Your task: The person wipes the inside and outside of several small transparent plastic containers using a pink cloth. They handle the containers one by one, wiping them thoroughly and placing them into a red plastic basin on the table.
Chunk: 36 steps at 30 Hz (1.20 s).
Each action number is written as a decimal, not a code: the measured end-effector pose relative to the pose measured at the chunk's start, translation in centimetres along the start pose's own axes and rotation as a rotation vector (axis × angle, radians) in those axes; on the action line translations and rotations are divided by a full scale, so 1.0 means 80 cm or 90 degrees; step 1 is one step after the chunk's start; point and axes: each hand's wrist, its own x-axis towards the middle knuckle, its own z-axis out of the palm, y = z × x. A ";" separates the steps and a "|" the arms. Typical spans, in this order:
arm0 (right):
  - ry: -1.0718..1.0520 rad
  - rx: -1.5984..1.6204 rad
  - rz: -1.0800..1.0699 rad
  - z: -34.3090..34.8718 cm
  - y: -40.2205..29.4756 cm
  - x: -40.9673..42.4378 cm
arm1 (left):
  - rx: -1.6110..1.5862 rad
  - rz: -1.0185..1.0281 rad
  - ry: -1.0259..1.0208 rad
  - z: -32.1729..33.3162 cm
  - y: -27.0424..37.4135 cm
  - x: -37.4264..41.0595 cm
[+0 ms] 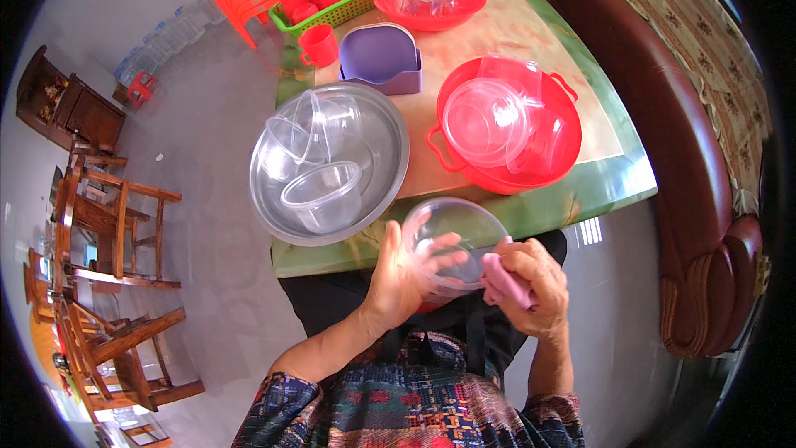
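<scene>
A clear round plastic container (463, 230) is held just off the table's front edge. My left hand (404, 274) supports it from the left, its fingers showing through the clear wall. A bunched pink cloth (507, 283) is gripped in my right hand (538, 289), against the container's right rim. On the table to the left, a round metal basin (382, 180) holds several clear plastic containers (323, 196), some tilted. To the right, a red plastic basin (510, 183) with handles holds more clear containers and lids (485, 115).
Farther back on the marble-patterned table (336, 258) are a purple plastic holder (379, 59), a red mug (319, 45), a green basket (348, 12) of red mugs and a red bowl (429, 22) of glasses. A brown leather sofa (678, 137) runs along the right; wooden chairs (121, 230) stand left.
</scene>
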 end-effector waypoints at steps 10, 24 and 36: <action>-0.171 -0.139 -0.088 -0.005 -0.024 0.049 | 0.796 0.261 -0.232 0.009 0.033 -0.021; 0.064 -0.254 -0.068 0.060 0.000 0.022 | 0.334 0.164 -0.111 -0.024 0.006 -0.004; 0.058 -0.086 0.075 0.056 0.017 0.033 | 0.309 0.141 -0.150 -0.028 0.008 -0.007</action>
